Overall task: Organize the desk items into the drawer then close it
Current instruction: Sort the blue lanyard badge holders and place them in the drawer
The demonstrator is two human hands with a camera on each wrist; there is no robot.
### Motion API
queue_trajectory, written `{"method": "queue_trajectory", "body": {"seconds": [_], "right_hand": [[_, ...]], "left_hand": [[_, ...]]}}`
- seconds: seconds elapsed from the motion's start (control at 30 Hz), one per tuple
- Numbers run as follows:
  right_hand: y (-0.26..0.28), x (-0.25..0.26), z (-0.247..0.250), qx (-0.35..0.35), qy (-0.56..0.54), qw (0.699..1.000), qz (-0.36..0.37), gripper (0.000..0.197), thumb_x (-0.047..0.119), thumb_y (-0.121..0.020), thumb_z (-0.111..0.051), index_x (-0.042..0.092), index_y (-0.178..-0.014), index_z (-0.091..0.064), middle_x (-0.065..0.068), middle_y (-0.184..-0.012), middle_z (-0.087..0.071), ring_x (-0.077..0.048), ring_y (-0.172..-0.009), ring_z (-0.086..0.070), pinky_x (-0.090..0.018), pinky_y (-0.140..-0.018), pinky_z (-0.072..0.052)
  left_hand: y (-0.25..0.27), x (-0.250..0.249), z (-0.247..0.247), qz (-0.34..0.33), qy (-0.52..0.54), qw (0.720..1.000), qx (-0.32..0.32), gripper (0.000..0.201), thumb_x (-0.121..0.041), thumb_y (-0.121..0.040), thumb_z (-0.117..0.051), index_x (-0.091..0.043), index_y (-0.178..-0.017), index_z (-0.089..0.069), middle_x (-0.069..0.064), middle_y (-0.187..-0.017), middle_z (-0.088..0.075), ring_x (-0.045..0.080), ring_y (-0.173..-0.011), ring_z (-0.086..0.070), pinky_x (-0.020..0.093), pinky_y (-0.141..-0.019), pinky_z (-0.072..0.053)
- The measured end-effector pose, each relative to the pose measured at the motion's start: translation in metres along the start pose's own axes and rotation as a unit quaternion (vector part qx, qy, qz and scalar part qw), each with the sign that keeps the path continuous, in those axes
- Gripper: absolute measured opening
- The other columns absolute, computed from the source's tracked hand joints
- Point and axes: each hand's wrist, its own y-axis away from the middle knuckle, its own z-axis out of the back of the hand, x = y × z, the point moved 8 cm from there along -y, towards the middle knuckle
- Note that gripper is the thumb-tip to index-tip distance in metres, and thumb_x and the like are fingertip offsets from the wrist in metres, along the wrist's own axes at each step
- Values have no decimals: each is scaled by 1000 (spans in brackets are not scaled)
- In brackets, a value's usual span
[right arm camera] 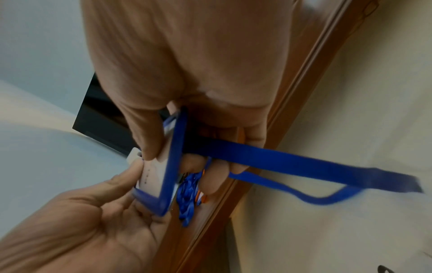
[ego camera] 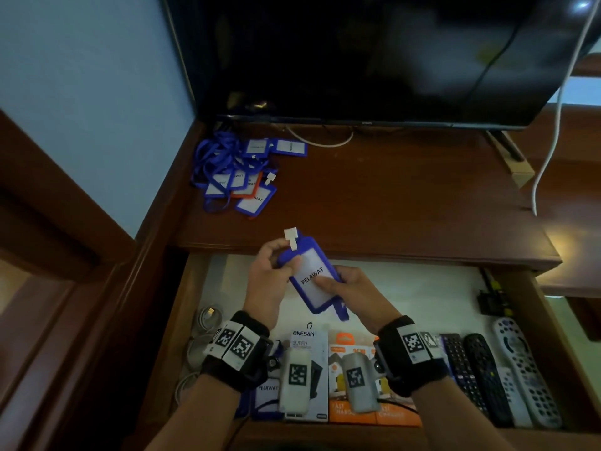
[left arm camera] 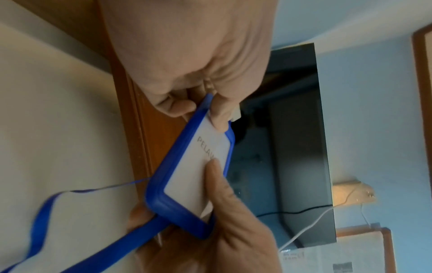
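Note:
Both hands hold a blue badge holder with a white "PELAWAT" card, tilted above the open drawer. My left hand pinches its upper end near the white clip. My right hand grips the lower part, thumb on the card. The left wrist view shows the badge holder and its blue lanyard trailing down. In the right wrist view the lanyard runs under the fingers. A pile of blue lanyards and badges lies on the desk at back left.
The drawer holds several remotes at right, a white box, orange boxes, another badge and white cables at left. A dark screen stands at the desk's back; a white cord hangs at right.

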Motion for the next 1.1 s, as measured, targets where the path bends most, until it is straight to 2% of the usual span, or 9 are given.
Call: {"method": "queue_trajectory", "body": {"seconds": [0.17,0.3,0.43,0.5,0.6,0.67,0.8,0.9,1.1], "right_hand": [[2,-4,5,1,33,999,-11,10,20,-94,-58,12,-98,-64,-1,-86,-70,-9,-72,-66,-20,-67,-53],[1,2,18,-32,125,992,7,13,21,-93,-60,16,-81,-63,-5,-91,-56,-14,-78,-59,-19,-68,-46],[-3,7,32,-61,232,970,37,19,25,-88,-67,23,-70,-62,5,-101,-44,-22,-106,-44,-36,-92,-43],[1,7,30,-40,211,976,35,13,23,-89,-66,22,-76,-64,3,-104,-53,-22,-101,-53,-38,-87,-49],[7,8,28,-31,166,985,25,19,19,-90,-64,12,-72,-62,-6,-79,-65,-16,-68,-61,-26,-65,-47],[8,5,28,-43,150,988,16,19,20,-90,-64,5,-78,-63,-9,-75,-66,-16,-63,-62,-22,-59,-46],[11,0,30,-74,94,993,8,17,21,-90,-64,6,-83,-63,-8,-69,-65,-12,-52,-61,-19,-47,-45],[14,0,32,-92,60,994,11,16,20,-88,-66,7,-80,-62,-15,-75,-68,-21,-60,-66,-28,-54,-51],[13,-4,30,-98,38,994,22,25,19,-85,-69,-5,-89,-61,-24,-82,-68,-30,-67,-67,-36,-60,-54]], "left_hand": [[-3,3,6,45,48,998,26,44,5,-79,-68,-16,-115,-56,8,-108,-67,26,-98,-65,45,-90,-52],[-7,0,10,45,-8,995,86,60,6,-76,-71,-23,-125,-51,6,-96,-63,21,-94,-65,34,-79,-55],[-3,-9,5,19,-130,975,181,49,0,-79,-72,-22,-120,-56,6,-104,-64,16,-97,-64,29,-79,-57],[-2,-11,4,17,-186,960,210,41,-7,-78,-75,-24,-111,-59,5,-109,-65,17,-101,-64,31,-84,-56],[-1,-10,5,28,-246,942,228,32,-17,-78,-76,-22,-105,-61,4,-109,-65,15,-100,-65,27,-83,-56],[-3,-7,6,34,-279,934,222,28,-25,-77,-77,-22,-100,-62,3,-108,-66,15,-98,-65,29,-82,-55],[-3,-6,6,30,-326,923,202,22,-33,-77,-78,-22,-94,-69,-6,-91,-69,-1,-74,-62,14,-61,-44],[2,-3,0,37,-343,912,222,22,-33,-80,-75,-15,-93,-72,-11,-68,-67,-5,-56,-58,10,-53,-40],[5,8,-7,61,-345,907,235,17,-29,-83,-72,-13,-84,-66,-1,-84,-71,4,-70,-65,16,-63,-50]]}}
